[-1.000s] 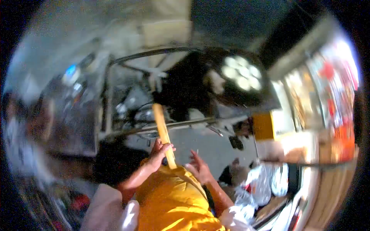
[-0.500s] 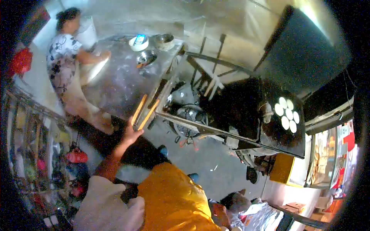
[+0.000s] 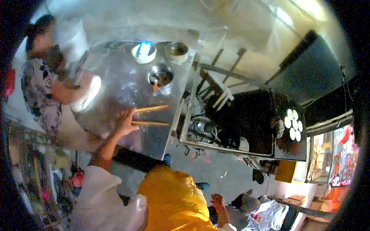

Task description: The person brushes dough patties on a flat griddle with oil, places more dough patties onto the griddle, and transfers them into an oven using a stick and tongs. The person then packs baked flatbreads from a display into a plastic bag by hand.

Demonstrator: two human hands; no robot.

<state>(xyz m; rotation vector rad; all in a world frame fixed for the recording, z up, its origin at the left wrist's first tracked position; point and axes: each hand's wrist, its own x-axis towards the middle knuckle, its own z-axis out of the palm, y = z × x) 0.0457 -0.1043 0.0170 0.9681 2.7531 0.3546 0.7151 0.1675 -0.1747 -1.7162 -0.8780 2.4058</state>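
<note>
Left hand (image 3: pixel 126 122) grasps two wooden sticks (image 3: pixel 152 109), left of centre in the frame, their free ends spread apart and pointing right. Whether they join inside the grip is hidden. They show over the table (image 3: pixel 115 77); contact with it cannot be told. Right hand (image 3: pixel 217 200), at lower centre, has its fingers bent; whether it holds something I cannot tell. Above the sticks, on the table, sits a metal bowl (image 3: pixel 154 69) with a brown handle (image 3: pixel 155 87) at its lower rim. Farther up are a white bowl (image 3: pixel 143 60) bearing a lit phone (image 3: pixel 145 49) and, just right of it, a grey bowl (image 3: pixel 176 60). At upper left, another person (image 3: pixel 38 84) is at the table, one arm beside a white mass (image 3: pixel 90 90). At right, seven pale rounds (image 3: pixel 295 124) sit on a dark griddle (image 3: pixel 287 148).
</note>
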